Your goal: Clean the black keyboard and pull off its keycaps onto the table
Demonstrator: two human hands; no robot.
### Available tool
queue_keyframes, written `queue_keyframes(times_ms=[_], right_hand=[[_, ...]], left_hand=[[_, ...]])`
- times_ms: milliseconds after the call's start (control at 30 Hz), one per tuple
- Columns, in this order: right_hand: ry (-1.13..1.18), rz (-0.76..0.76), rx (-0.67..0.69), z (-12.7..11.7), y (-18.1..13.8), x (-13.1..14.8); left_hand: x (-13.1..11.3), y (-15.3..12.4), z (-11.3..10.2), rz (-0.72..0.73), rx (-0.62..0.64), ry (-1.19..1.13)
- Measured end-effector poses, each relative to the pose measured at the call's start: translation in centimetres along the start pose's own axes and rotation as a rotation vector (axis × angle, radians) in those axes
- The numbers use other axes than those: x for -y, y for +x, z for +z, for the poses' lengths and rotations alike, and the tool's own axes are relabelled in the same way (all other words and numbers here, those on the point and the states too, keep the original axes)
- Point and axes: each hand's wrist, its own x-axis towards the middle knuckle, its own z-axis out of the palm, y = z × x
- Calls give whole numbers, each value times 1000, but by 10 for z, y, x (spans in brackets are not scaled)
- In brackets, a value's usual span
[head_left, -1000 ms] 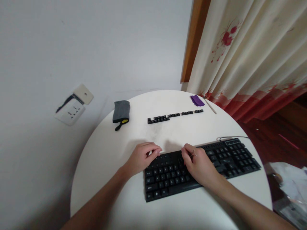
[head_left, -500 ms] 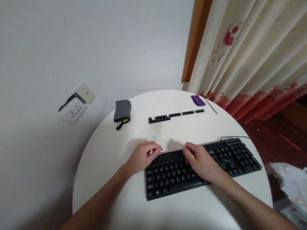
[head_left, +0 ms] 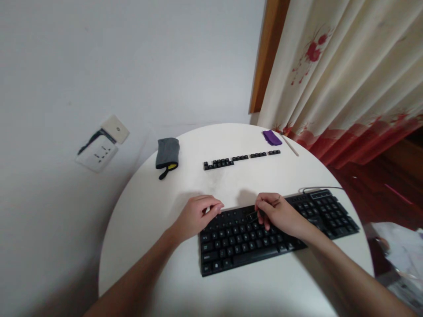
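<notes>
A black keyboard [head_left: 244, 255] lies aslant on the round white table, with bare switches where caps are off its upper rows. My left hand [head_left: 200, 215] is curled at its top left corner, thumb and forefinger closed at the edge. Over the upper middle of the keyboard, my right hand [head_left: 272, 211] pinches a small black piece [head_left: 251, 216] with a pale outline; its exact kind is not clear. Behind the keyboard, loose black keycaps [head_left: 218, 164] stand in a broken row.
A grey cloth pouch [head_left: 168, 153] with a black loop lies at the back left of the table [head_left: 148, 246]. A folded purple cloth [head_left: 272, 138] and a thin pale stick [head_left: 290, 145] are at the back right. The keyboard's cable [head_left: 320, 188] runs off to the right.
My right hand has lifted slightly and turned, its fingers loosening from a fist into a pinch, and the small black piece now shows. My left hand stays in place.
</notes>
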Motion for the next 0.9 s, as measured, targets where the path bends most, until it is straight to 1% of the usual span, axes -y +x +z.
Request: queue_keyframes(times_ms=[100,167,267,367,500,567,700,900], right_hand=[[52,-29,18,-4,3,1],[70,-112,-7,-3,1,5],[81,-283,-65,4,-3,10],[75,-378,-51,16,-8,10],[22,-391,60,32,-12,3],[0,-406,79,36,-13,-1],[-5,-432,65,39,-13,-4],[19,-461,41,38,-13,1]], left_hand=[[2,-1,0,-8,7,-5],[3,-1,1,-21,7,-13],[2,-2,1,-36,26,-49],[1,-2,0,-6,60,-101],[2,-2,2,73,90,-119],[2,-3,3,96,105,-131],[2,-4,5,75,117,-182],[-1,-3,3,24,113,-271]])
